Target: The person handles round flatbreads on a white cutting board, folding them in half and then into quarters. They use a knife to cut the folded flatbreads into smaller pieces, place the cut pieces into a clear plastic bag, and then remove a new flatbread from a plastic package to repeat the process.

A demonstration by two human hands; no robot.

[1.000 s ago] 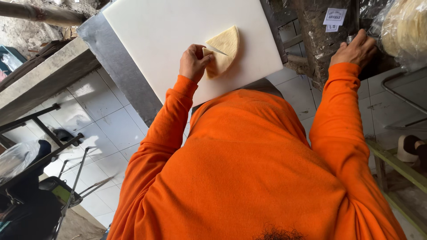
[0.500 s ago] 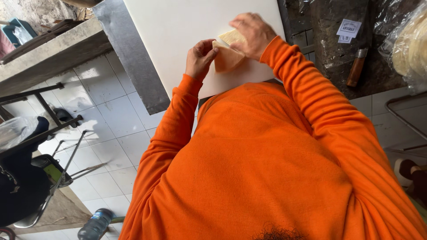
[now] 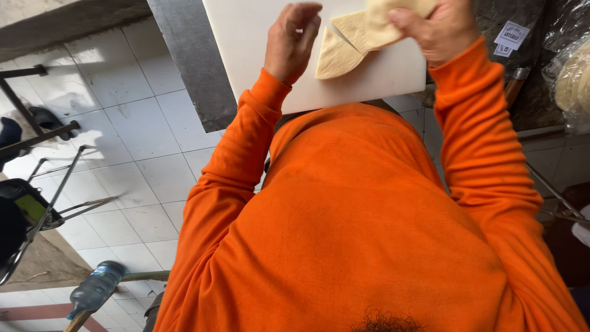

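A white cutting board [image 3: 258,74], smooth and flat with a straight near edge, lies on a dark speckled tabletop [image 3: 184,67]; its left half is bare, giving free room beside the work. On its right part rests a pale, thin, floppy flatbread stack [image 3: 335,55], cut to wedge shapes with soft matte faces. The left hand [image 3: 294,38] hangs over the board just left of the wedges, fingers curled together; whether it grips anything I cannot tell. The right hand [image 3: 433,27] is clamped on a lifted flatbread piece [image 3: 384,21], which droops from its fingers above the stack. At the far right a clear plastic bag of round flatbreads [image 3: 571,80] sits on the tabletop. Below, white floor tiles [image 3: 123,154] lie open.
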